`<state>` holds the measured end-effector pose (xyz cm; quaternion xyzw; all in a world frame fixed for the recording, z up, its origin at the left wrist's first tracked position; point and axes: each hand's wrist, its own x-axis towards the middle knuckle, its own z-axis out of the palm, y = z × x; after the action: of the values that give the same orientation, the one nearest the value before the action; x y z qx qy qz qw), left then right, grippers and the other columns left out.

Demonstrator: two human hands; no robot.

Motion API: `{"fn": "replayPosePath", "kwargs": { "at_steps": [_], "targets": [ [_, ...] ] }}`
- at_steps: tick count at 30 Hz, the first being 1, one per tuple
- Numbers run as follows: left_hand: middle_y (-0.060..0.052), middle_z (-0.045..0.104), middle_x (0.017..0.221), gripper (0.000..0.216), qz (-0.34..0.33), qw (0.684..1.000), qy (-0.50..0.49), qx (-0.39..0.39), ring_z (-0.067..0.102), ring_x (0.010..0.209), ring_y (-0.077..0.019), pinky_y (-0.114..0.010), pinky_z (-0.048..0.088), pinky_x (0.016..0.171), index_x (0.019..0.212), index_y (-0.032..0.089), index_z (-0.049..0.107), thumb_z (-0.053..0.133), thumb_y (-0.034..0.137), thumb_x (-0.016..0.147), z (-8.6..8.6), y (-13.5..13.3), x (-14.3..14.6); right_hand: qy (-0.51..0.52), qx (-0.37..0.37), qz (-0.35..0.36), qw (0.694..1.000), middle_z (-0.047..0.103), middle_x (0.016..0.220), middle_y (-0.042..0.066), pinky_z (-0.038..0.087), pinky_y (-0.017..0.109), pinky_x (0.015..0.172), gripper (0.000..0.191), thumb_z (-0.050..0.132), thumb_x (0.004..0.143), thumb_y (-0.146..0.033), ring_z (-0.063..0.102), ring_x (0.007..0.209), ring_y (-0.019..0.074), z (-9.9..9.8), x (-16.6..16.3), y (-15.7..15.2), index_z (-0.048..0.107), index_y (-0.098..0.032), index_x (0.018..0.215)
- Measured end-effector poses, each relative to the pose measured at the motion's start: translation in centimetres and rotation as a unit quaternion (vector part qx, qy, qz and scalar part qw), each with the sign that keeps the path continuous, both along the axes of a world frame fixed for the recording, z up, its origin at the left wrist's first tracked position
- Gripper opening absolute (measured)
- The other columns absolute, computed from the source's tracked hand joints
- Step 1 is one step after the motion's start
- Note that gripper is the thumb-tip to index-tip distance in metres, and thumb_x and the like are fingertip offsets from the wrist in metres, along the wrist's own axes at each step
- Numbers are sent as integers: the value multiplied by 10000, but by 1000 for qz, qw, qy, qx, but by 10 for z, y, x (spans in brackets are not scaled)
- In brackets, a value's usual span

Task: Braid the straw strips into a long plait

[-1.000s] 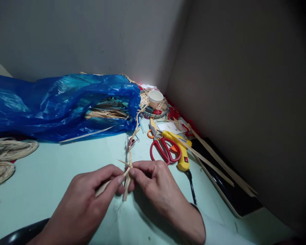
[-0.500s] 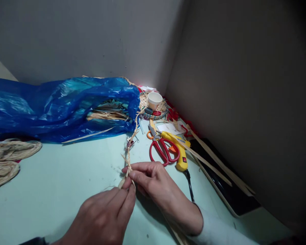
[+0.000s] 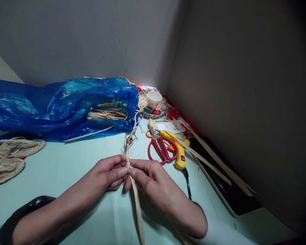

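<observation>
A pale braid of dried plant fibre (image 3: 134,126) runs from beside the blue bag down to my fingers. My left hand (image 3: 109,173) pinches the braid's lower end from the left, thumb and fingertips pressed together. From the right, my right hand (image 3: 149,177) grips the same spot between thumb and index finger. Below them a flat, loose fibre strip (image 3: 137,207) hangs toward the near edge. Red-handled scissors (image 3: 165,149) lie just beyond my right hand, beside a yellow glue gun (image 3: 180,158) with a black cord.
A blue plastic bag (image 3: 53,109) holding dried strips lies along the wall. Behind the scissors, a woven basket (image 3: 142,98) bears a white cup (image 3: 154,98). Coiled braided soles (image 3: 10,163) rest at left. Long strips cross a black tray-like panel (image 3: 219,183) at right.
My left hand has moved up from below to the braid's left side. The loose strip now hangs down in view. My right hand has stayed nearly in place.
</observation>
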<state>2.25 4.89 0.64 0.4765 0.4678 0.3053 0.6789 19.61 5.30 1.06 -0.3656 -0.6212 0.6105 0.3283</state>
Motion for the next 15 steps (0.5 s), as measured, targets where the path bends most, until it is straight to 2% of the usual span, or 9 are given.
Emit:
{"fn": "replayPosePath", "kwargs": {
  "at_steps": [3,7,9,15],
  "targets": [
    [26,611,635,199,25,999,-18,-37,302,514,-81,-236,176,485,888,183,576,690,347,891,1,-4,3,-80,33,8,996,660,697,19,435,269,762,267,460,990,-108,594,735,164,3,3,-2,712,-136,904],
    [104,455,571,260,68,995,-50,-57,179,492,-62,-232,127,457,879,183,571,772,335,815,-3,-6,5,-248,109,-6,963,723,915,106,403,303,729,193,462,1006,-143,629,842,218,7,4,-9,638,-124,1083],
    [107,433,559,253,78,995,-38,-54,201,478,-52,-226,127,450,823,167,585,778,326,785,-5,-6,5,-330,136,-2,934,715,906,119,359,308,652,174,443,1016,-157,620,776,222,9,3,-12,603,-123,1074],
    [49,594,554,245,81,993,80,-20,300,395,-37,-218,162,425,722,166,585,738,355,750,-4,-6,7,-455,257,-21,852,672,691,52,226,324,532,138,481,989,-194,608,602,228,11,5,-16,569,-214,886]
  ]
}}
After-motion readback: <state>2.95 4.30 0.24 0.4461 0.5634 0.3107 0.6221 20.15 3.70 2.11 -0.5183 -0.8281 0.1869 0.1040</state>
